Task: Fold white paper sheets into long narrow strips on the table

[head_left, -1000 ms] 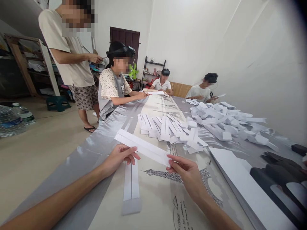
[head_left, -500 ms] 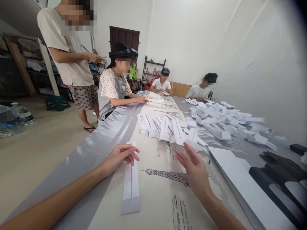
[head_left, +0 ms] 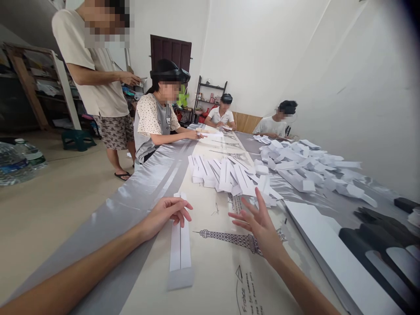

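The right hand [head_left: 264,232] is spreading its fingers wide and holding nothing, while a second ago its fingertips were pinching one end of a folded strip stretched toward the left hand [head_left: 166,214]. That strip is no longer spanning the two hands; which one it is among the others, I cannot tell. Compared with half a second ago, the right hand is opening its fingers further, just short of the pile [head_left: 225,175] lying at its 11 o'clock. The left hand is staying where it was, its fingers bending loosely with a narrow gap and gripping nothing. Another strip [head_left: 175,253] is lying beneath it on the desk [head_left: 131,205], running from 12 to 6 o'clock, unmoved; whether the fingers are touching it, I cannot tell. The heap [head_left: 305,168] is resting between 1 and 2 o'clock from the right hand, as before. Near 12 o'clock from that hand, a co-worker [head_left: 271,127] in white is no longer raising the paper seen a second ago.
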Demonstrator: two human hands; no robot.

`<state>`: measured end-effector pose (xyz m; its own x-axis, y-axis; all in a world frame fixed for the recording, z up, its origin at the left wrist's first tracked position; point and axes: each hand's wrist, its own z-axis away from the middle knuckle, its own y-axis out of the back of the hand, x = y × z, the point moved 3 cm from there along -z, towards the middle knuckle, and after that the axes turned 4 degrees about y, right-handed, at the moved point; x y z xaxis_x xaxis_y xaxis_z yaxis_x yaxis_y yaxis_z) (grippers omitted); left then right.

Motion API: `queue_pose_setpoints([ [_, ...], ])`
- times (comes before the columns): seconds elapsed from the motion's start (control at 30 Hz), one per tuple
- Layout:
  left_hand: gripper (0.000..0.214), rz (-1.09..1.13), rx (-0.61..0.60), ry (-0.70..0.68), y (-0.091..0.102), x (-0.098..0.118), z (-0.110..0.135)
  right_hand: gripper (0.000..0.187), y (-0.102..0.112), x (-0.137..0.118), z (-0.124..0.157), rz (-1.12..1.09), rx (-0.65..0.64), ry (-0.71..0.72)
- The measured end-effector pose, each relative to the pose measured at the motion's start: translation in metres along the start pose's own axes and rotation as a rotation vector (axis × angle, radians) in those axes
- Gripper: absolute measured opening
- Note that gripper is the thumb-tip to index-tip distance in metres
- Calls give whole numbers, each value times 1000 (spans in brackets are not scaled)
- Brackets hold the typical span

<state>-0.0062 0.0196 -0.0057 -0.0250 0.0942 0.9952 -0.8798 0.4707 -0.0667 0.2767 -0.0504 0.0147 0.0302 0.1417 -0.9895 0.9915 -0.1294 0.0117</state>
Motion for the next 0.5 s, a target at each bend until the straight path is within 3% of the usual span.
queue_pose_setpoints([
  [0.13, 36, 7, -9, -10, 1, 1, 0, 106, -5, 1, 4, 128, 48, 84],
  [0.33, 36, -16, -64, 14, 0, -1, -1, 89, -6, -6, 7, 368, -7, 260],
  [0.43, 37, -49, -92, 18, 0, 0, 0, 88, 14, -26, 4, 566, 152, 446],
  [0.5, 37, -62, -111, 18, -1, 1, 0, 83, 41, -39, -1, 701, 381, 509],
])
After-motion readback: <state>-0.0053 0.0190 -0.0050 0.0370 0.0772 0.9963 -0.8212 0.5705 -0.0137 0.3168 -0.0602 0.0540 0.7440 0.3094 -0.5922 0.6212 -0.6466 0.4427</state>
